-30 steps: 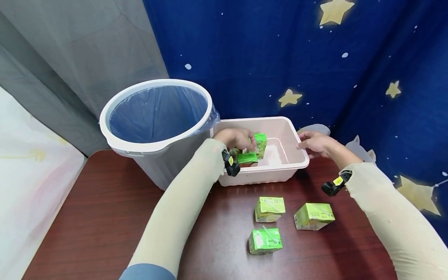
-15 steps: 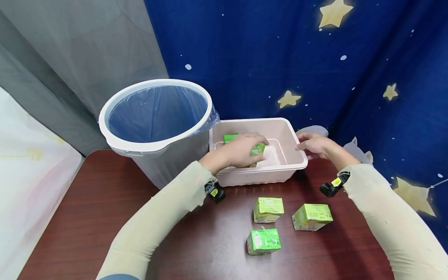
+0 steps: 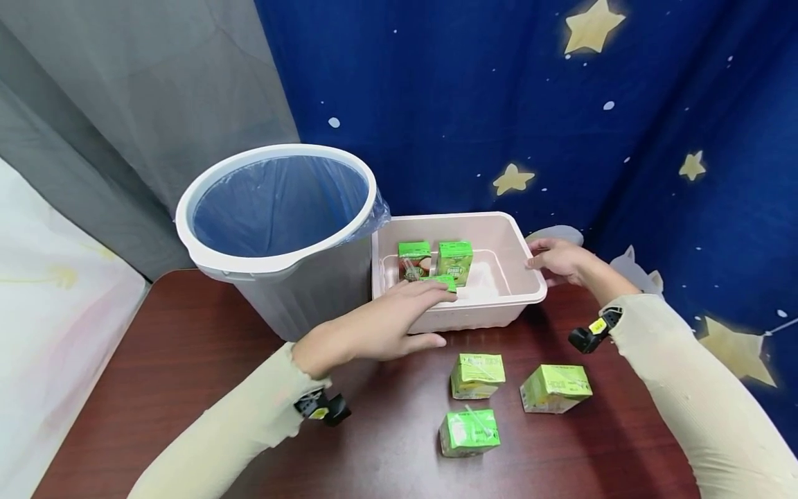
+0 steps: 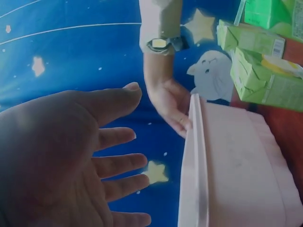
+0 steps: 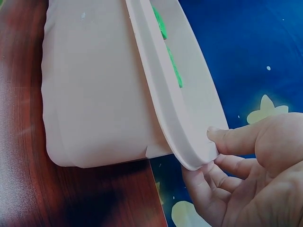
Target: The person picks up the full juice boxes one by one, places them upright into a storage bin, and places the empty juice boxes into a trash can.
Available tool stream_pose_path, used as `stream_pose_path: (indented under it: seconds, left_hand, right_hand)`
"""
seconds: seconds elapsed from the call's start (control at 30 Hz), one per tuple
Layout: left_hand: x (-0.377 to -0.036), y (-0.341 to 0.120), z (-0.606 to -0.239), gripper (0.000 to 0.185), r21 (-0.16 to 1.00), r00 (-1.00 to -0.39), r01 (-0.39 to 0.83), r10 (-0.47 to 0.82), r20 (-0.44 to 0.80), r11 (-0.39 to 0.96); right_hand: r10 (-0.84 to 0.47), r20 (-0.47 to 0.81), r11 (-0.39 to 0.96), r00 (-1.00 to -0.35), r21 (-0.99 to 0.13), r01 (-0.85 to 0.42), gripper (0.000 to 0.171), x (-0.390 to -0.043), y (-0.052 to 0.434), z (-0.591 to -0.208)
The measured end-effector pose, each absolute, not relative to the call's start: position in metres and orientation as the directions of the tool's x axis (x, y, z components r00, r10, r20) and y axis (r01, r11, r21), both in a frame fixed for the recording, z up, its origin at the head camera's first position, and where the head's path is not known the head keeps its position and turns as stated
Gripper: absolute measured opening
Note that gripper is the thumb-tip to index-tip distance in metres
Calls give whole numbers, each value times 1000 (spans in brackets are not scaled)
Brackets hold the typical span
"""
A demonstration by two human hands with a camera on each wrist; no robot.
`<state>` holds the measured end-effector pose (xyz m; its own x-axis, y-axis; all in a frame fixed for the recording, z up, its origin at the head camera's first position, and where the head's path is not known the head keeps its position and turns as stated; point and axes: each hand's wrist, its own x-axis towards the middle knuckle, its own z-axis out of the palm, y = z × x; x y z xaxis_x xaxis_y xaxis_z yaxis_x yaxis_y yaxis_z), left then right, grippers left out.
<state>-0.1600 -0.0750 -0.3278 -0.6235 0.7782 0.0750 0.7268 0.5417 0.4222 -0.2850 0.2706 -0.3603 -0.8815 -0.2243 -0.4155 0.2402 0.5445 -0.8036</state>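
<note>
A pale pink plastic bin (image 3: 461,315) stands on the table with several green drink cartons inside, among them an upright one (image 3: 455,263) and a brown-fronted one (image 3: 414,260). My right hand (image 3: 557,260) pinches the bin's right rim, thumb on the inner side and fingers below, as the right wrist view shows. My left hand (image 3: 380,322) is over the bin's near left edge, its fingers extended and holding nothing. It partly hides a third carton (image 3: 444,281). In front of the bin sit a yellow-green carton (image 3: 477,376), another yellow-green carton (image 3: 556,388) and a bright green carton (image 3: 470,433) with a straw.
A grey trash can (image 3: 312,298) with a white rim and a clear liner stands left of the bin, close against it. Behind hang a blue star-patterned curtain (image 3: 436,104) and a grey curtain (image 3: 143,104). The dark red-brown table (image 3: 187,388) ends at the left by a white cloth.
My left hand has let go inside the bin and drawn back toward the near left, uncovering the cartons there. My right hand keeps its grip on the rim.
</note>
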Motion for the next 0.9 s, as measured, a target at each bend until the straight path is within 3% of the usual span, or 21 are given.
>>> stream_pose_path:
  seconds: [0.57,0.8,0.9]
  left_hand:
    - [-89,-196,-308,62,423,-738,656,648,188,625]
    - [-79,-244,-298,66,446,-766,636,585,268,630]
    - [-74,-271,-296,64,482,-817,569,526,237,666]
  right_hand:
    - [-213,-427,548,-879,-797,254,52,-284,270,-358]
    - [-222,-425,544,-878,-801,250,50,-285,270,-358]
    - [-226,-426,543,-876,-802,249,50,-284,269,-358]
